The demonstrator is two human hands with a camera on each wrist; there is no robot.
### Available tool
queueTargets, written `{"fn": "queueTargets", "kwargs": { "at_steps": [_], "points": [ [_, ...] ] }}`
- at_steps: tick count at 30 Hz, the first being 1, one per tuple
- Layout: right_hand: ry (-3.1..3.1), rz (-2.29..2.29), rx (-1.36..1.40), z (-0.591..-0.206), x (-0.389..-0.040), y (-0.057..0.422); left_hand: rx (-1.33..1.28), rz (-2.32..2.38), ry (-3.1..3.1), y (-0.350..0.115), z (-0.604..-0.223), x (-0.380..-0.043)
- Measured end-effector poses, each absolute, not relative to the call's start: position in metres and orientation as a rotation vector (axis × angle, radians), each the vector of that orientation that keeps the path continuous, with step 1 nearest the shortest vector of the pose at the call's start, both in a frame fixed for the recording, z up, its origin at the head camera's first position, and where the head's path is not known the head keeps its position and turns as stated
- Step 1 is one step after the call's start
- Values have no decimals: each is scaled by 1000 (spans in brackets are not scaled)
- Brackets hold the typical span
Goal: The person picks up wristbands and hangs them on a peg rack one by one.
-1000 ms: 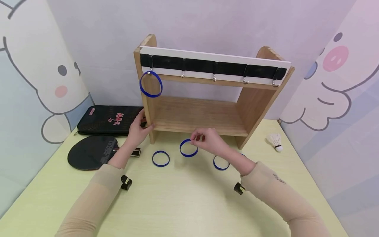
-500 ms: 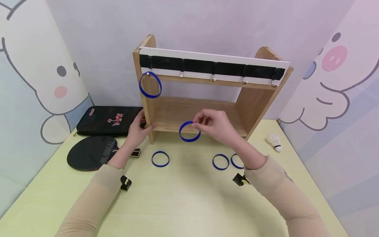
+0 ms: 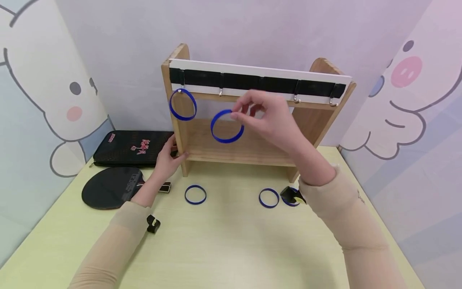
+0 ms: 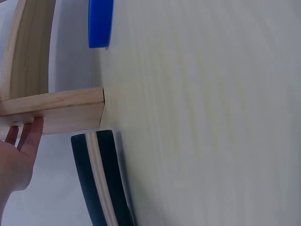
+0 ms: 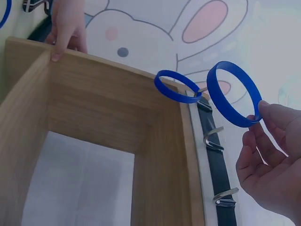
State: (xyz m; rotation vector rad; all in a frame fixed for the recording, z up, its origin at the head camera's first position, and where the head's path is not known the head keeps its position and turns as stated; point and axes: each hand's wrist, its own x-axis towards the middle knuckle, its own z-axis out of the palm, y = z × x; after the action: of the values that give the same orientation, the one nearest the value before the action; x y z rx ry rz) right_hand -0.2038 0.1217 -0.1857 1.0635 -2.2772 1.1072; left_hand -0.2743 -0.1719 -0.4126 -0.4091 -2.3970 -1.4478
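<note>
The right hand pinches a blue ring in front of a wooden rack.
Head view: left of the rack, a black case and black paddle lie on the worktop; before it lie three loose rings, and a hanging ring is on its leftmost hook; the right hand covers the middle hook. The left hand grips the rack's left upright. Left wrist view: the paddle's striped handle lies near the rack's foot, and the left fingers touch the upright's outer face. Right wrist view: the held ring is a smooth, round, narrow band, tilted, its edge between thumb and fingers, near the rack's hooks.
</note>
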Motion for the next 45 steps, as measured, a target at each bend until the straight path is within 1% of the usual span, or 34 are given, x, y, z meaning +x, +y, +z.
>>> {"fn": "queueTargets", "kwargs": {
  "at_steps": [7,13,19,32,45],
  "points": [
    [-2180,873,1034,-168,-225,110,-412,-1439,-2399,-173,-415,-273],
    [-2203,785,990,-168,-242,103,-418,-1466,-2396,-173,-414,-272],
    [-2202,652,1030,-173,-250,98,-406,-1488,-2398,-172,-413,-272],
    [-2169,633,1041,-176,-249,101,-421,-1483,-2389,-172,-414,-273],
    [-2033,697,1096,-184,-222,131,-409,-1491,-2401,-172,-411,-273]
  ]
}}
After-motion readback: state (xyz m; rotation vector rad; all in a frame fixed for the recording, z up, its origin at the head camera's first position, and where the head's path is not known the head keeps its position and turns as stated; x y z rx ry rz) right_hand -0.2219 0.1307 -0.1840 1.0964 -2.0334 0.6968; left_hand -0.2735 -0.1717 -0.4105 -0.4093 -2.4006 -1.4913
